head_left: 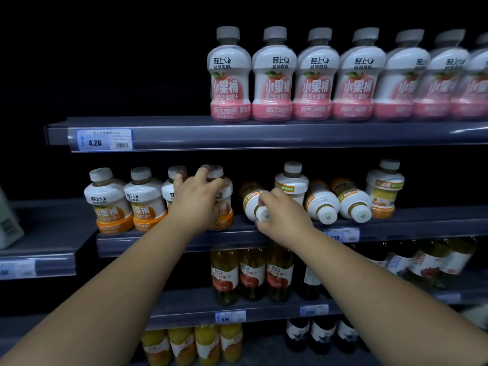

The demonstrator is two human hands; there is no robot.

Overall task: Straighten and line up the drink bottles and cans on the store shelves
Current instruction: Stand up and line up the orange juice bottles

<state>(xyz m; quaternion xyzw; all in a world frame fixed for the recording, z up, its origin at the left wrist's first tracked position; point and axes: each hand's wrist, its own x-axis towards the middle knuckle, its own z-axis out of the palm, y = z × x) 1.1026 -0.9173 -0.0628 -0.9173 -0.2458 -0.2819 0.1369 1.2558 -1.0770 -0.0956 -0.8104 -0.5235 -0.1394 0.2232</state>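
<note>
Head view: the person has both arms stretched out to the middle shelf [126, 243]. The left hand [196, 199] is clamped over the shoulder of an upright orange bottle [224, 210], fingers spread and curled up toward its cap, thumb across the front. That bottle is fourth in a row standing at the shelf's left end, right beside the two standing bottles [108, 202] and a third one mostly hidden behind the hand.

The right hand [280, 215] has its fingers wrapped round the neck of a tipped bottle [250, 198] that lies on its side, cap pointing out over the shelf's front edge. Just to its right, two more fallen bottles [336, 204] lie the same way, caps forward. Behind them one bottle [291, 180] stands upright, and another [384, 188] stands at the far right.

The top shelf carries a neat row of pink bottles [273, 75], all upright and facing front, with a price tag [104, 140] reading 4.20 on its edge. Lower down there are brownish juice bottles [252, 273], then yellow juice bottles [182, 344] and dark bottles [322, 334], all pretty dim.
</note>
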